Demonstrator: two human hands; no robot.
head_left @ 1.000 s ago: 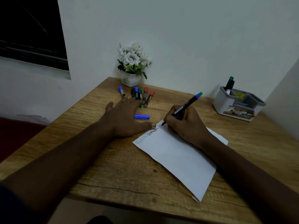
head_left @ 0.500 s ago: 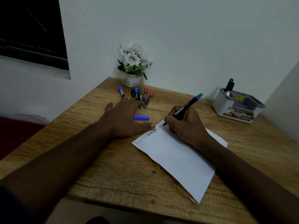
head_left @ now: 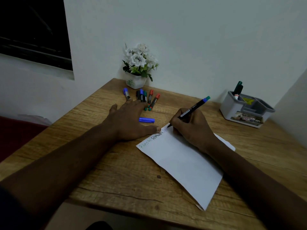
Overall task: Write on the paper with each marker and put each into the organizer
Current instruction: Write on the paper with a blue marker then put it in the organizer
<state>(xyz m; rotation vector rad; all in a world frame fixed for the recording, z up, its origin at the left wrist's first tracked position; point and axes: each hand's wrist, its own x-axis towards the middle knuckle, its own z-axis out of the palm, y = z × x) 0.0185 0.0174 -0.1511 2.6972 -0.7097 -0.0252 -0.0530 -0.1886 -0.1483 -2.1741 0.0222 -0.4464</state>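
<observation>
My right hand grips a black marker with a blue end, its tip touching the top edge of the white paper. Green and black writing runs along that edge. My left hand lies flat on the table with its thumb pressing the paper's upper edge. A loose blue cap lies just beyond that thumb. Several capped markers lie in a row behind my left hand. The grey organizer stands at the far right with two markers upright in it.
A small white pot of white flowers stands at the back of the wooden table against the wall. The wall corner closes in behind the organizer. A dark window sits at the upper left.
The marker tip has moved slightly right along the paper's top edge as blue letters appear. My left hand has stayed in place.
</observation>
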